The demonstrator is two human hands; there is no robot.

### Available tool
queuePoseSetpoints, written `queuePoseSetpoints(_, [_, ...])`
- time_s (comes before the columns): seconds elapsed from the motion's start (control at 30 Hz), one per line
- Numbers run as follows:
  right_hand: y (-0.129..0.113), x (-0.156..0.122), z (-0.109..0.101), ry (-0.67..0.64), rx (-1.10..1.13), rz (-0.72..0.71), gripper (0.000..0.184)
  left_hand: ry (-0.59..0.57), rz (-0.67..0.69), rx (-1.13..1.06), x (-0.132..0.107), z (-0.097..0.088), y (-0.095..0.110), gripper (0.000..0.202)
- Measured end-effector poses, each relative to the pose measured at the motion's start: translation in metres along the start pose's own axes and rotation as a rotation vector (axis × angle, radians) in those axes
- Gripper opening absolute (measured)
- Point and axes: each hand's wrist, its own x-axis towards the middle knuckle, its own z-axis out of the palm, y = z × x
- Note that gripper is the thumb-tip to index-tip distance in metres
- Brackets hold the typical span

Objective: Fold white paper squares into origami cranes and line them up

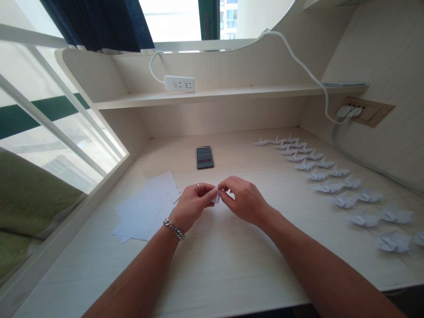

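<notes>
My left hand (194, 204), with a ring and a chain bracelet, and my right hand (243, 198) meet over the middle of the pale wooden desk (232, 260). Both pinch a small folded piece of white paper (216, 194) between their fingertips; most of it is hidden by the fingers. A loose stack of white paper sheets (145, 207) lies just left of my left hand.
Several folded paper cranes (331, 179) sit in two rows along the desk's right side. A dark phone (204, 157) lies behind my hands. A white power strip (179, 83) rests on the shelf, its cable running to a wall socket (356, 111). A window is at left.
</notes>
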Motion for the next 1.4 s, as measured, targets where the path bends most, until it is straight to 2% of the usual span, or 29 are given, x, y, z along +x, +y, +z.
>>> queuePoseSetpoints(0.3, [-0.003, -0.002, 0.005, 0.096, -0.017, 0.008, 0.017, 0.053, 0.003, -0.051, 0.0, 0.002, -0.001, 0.029])
queuePoseSetpoints(0.43, [-0.001, -0.002, 0.007, 0.135, 0.058, -0.036, 0.018, 0.091, 0.011, -0.104, 0.002, 0.004, -0.005, 0.028])
queuePoseSetpoints(0.57, [0.001, -0.003, 0.008, 0.188, 0.13, -0.06, 0.016, 0.12, 0.061, -0.057, 0.002, 0.006, -0.006, 0.029])
queuePoseSetpoints(0.83, [-0.009, 0.0, 0.008, 0.221, 0.38, 0.18, 0.008, 0.172, 0.236, 0.059, 0.003, 0.009, -0.006, 0.027])
queuePoseSetpoints(1.0, [-0.012, 0.003, 0.005, 0.156, 0.551, 0.353, 0.009, 0.197, 0.37, 0.085, 0.002, 0.01, -0.007, 0.019])
queuePoseSetpoints(1.27, [-0.009, 0.005, 0.007, 0.088, 0.753, 0.431, 0.014, 0.183, 0.398, 0.095, 0.001, 0.011, -0.007, 0.017])
queuePoseSetpoints(1.4, [-0.012, 0.004, 0.005, 0.072, 0.709, 0.421, 0.013, 0.151, 0.372, 0.123, 0.001, 0.012, -0.007, 0.017])
